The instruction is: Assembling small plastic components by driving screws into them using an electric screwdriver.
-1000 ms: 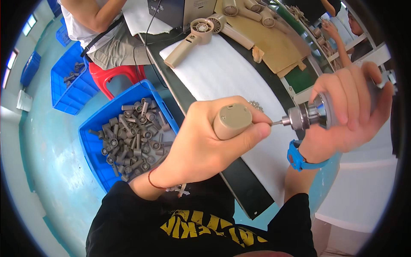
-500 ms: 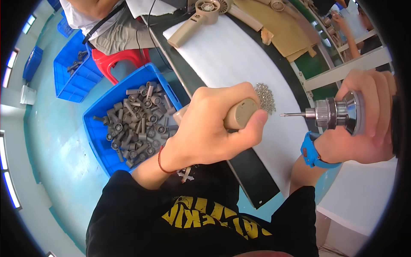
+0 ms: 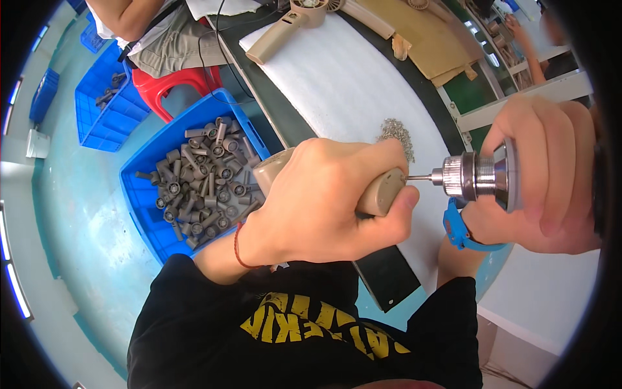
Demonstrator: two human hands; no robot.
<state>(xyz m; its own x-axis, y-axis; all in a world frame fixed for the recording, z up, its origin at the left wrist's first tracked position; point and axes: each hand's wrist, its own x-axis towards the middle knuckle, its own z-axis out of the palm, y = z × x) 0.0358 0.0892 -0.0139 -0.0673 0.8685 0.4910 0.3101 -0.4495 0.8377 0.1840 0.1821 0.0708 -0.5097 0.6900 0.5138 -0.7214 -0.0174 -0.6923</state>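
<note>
The beige fan housing [image 3: 382,194] sits over the near part of the bench, its handle wrapped in the left hand [image 3: 324,207]. That hand is curled firmly round it, the flat end of the handle showing between thumb and fingers; a rounded part pokes out past the knuckles on the other side. The tip of a thin driver bit [image 3: 420,177] meets the edge of that end face; from where I stand I can't tell whether a screw is seated under it. The right hand [image 3: 547,175] is closed around the power driver [image 3: 470,176], holding it nearly level.

To do this cleanly, I'd keep the bit square to the face and press steadily along its line, since a lean would likely let it skip. The left thumb and index finger lie close to the tip, 1 on each side, so I'd shift them back a little. I'd also ease off as soon as resistance rises, as the shell looks like plastic.

Beyond the hands, a heap of small screws [image 3: 396,131] lies on a white mat [image 3: 337,78]. A blue crate [image 3: 144,214] holding many similar housings stands to the left, near a red stool [image 3: 148,87].
</note>
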